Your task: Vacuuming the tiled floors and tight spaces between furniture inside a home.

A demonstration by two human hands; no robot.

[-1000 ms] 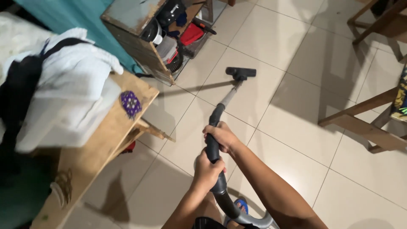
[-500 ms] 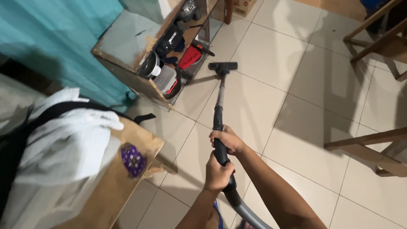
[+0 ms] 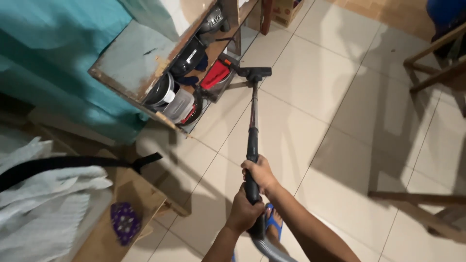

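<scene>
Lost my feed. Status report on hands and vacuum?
Both hands gripping vacuum wand: right hand forward, left hand behind. Floor head at the low shelf. Tile floor ahead.

Both hands, left hand [image 3: 244,212] below right hand [image 3: 259,172], clasp the vacuum wand [image 3: 252,126] over tiled floor [image 3: 310,121].

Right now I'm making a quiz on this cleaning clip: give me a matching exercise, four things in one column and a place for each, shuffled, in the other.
Things:
1. floor nozzle
2. right hand
3. purple cloth
4. blue sandal

Places:
A. on the wooden table at lower left
B. on the tiles beside the low shelf
C. on the foot under the hose
D. higher on the black wand handle than the left hand

Pairs: 1-B, 2-D, 3-A, 4-C
</scene>
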